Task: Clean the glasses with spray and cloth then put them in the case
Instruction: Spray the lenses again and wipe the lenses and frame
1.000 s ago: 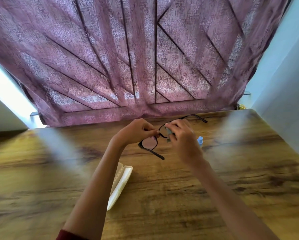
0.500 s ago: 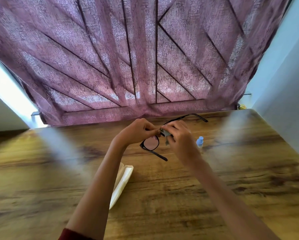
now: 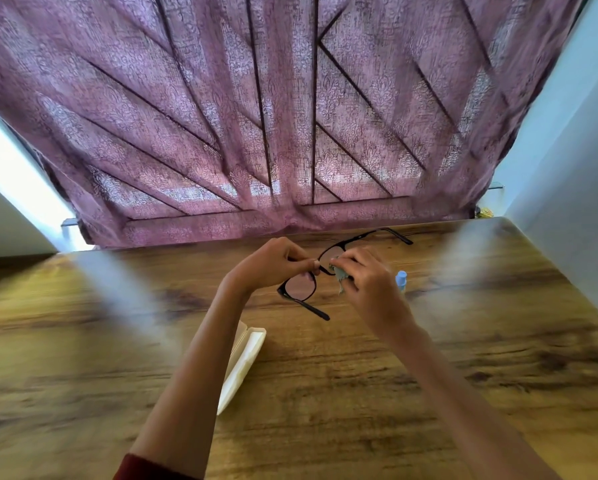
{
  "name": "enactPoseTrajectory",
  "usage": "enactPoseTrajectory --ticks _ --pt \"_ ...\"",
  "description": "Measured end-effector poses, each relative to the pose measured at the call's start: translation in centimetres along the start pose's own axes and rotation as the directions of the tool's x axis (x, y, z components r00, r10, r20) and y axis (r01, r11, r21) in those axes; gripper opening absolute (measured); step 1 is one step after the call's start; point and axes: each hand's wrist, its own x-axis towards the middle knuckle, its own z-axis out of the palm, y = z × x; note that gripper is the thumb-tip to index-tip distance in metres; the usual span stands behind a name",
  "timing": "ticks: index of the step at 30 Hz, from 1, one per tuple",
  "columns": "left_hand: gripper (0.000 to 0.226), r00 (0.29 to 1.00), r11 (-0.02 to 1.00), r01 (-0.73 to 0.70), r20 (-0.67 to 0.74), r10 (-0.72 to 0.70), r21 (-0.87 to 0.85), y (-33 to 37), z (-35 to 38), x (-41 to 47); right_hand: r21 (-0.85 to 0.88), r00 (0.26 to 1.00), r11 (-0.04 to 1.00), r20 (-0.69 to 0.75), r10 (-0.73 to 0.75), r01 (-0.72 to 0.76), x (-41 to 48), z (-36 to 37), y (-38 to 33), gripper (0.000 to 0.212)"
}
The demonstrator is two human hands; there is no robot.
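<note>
Black-framed glasses [image 3: 299, 287] hang in the air above the wooden table [image 3: 429, 358], temples unfolded. My left hand [image 3: 271, 263] pinches the frame near the bridge. My right hand [image 3: 367, 282] presses a small pale green cloth [image 3: 339, 273] against the far lens. A white glasses case [image 3: 244, 362] lies open on the table under my left forearm, partly hidden by it. The spray bottle's light blue cap [image 3: 400, 278] peeks out just right of my right hand; the bottle's body is hidden.
A purple patterned curtain [image 3: 290, 116] hangs along the table's far edge. A pale wall [image 3: 574, 202] runs close along the table's right side. A small yellowish object [image 3: 485, 212] sits at the far right corner.
The glasses have tilted and shifted slightly, with the right hand and cloth moving along the far lens. The left hand keeps its pinch on the frame.
</note>
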Motion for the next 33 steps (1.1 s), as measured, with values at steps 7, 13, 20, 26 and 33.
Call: enactPoseTrajectory --ticks 7,13,20,26,33 --pt "0.021 1.0 1.0 -0.006 0.028 0.005 0.021 -0.1 0.9 0.2 0.035 1.0 0.999 0.001 0.006 -0.006 0.4 0.4 -0.3 0.034" --pt "0.021 1.0 1.0 -0.005 -0.027 0.005 -0.001 -0.7 0.6 0.1 0.021 0.998 0.999 -0.041 0.039 -0.039 0.5 -0.2 0.3 0.026" --pt "0.018 0.999 1.0 -0.016 -0.032 0.015 -0.02 -0.7 0.6 0.3 0.055 1.0 0.998 0.028 0.0 -0.002 -0.2 0.3 -0.3 0.031" --pt "0.018 0.999 0.999 -0.03 -0.042 0.028 -0.035 -0.5 0.4 0.1 0.058 0.999 0.998 0.029 -0.02 0.018 0.5 0.2 -0.4 0.031" --pt "0.018 0.999 0.999 -0.03 -0.029 0.029 -0.031 -0.3 0.4 0.0 0.039 0.999 0.998 0.036 -0.041 0.039 0.5 0.1 -0.4 0.03"
